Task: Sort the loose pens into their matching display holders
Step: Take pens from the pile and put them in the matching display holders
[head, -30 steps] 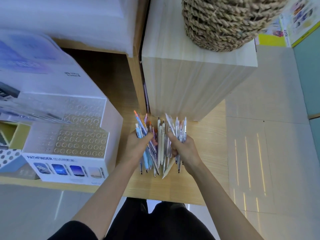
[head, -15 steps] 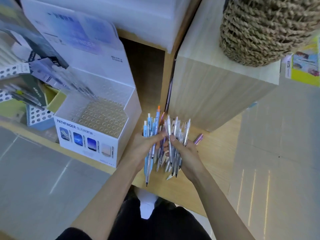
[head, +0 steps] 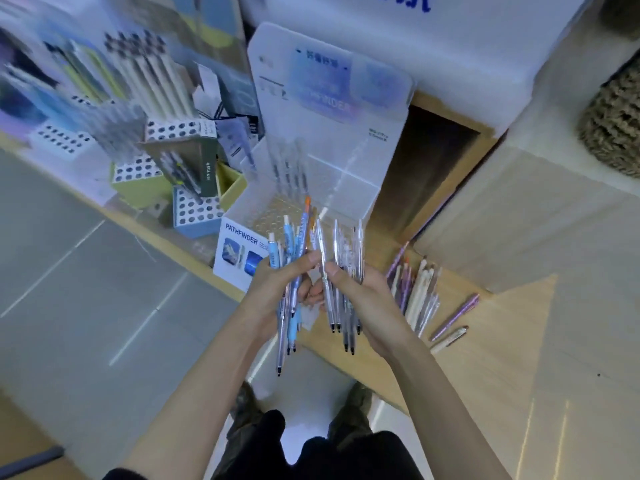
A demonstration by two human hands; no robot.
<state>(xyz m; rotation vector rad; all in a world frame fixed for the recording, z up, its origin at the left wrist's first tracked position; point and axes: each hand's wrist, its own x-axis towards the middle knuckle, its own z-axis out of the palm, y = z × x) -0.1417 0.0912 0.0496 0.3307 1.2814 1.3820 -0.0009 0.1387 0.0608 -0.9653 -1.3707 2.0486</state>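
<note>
My left hand [head: 273,292] grips a bundle of blue pens [head: 293,244], one with an orange top. My right hand [head: 363,296] grips a bundle of clear pens [head: 341,244]. Both bundles stand upright, side by side, above the shelf edge. Just behind them sits the white PATHFINDER display holder [head: 239,233], its perforated tray showing rows of holes and a few dark pens at the back. More loose pens, cream and purple [head: 420,296], lie on the wooden shelf [head: 491,341] to the right of my right hand.
To the left stand other pen holders with hole grids [head: 194,211] and stocked pens [head: 152,74]. A pale wooden box [head: 540,209] rises on the right, with a woven basket [head: 613,129] on top. Grey floor lies below the shelf.
Both hands lifted their bundles off the shelf and drew apart slightly. Part of the pile stayed behind on the shelf at the right. The view swung left toward the holders.
</note>
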